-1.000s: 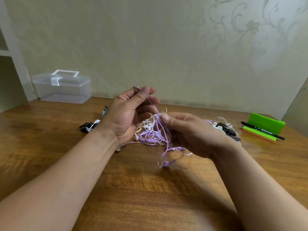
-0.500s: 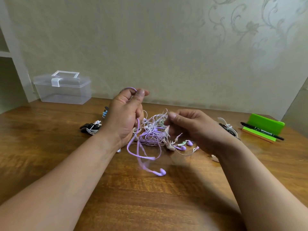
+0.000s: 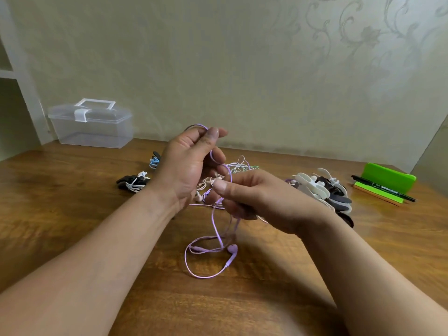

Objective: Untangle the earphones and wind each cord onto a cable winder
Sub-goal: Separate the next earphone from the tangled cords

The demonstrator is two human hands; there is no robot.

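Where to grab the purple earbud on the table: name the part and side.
Probably pinch the purple earbud by its thin stem, below the round head, from straight above. It lies flat on the table, clear of the tangle, its purple cord trailing off the stem's end.
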